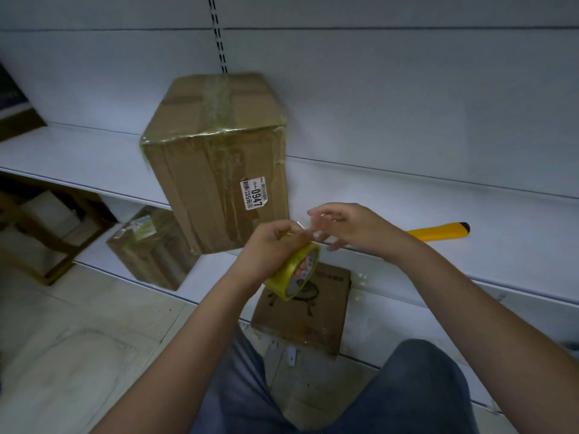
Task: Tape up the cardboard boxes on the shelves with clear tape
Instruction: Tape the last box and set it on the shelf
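a tape roll point(293, 274) was gripped by the left hand point(269, 249), fingers curled through its core. the free tape end was pinched by the right hand point(347, 227), its other fingers loosely spread; the strip itself was too clear to trace. three boxes were counted: a tall box point(216, 164) already taped, stood on the upper shelf point(438, 211) just behind the hands; a small box point(150, 249) and a flat box point(316, 308) were set on the lower shelf point(391, 336). one yellow handle point(438, 231) was laid on the upper shelf beside the right wrist. white shelving and a pale tiled floor point(78, 339) were seen around.
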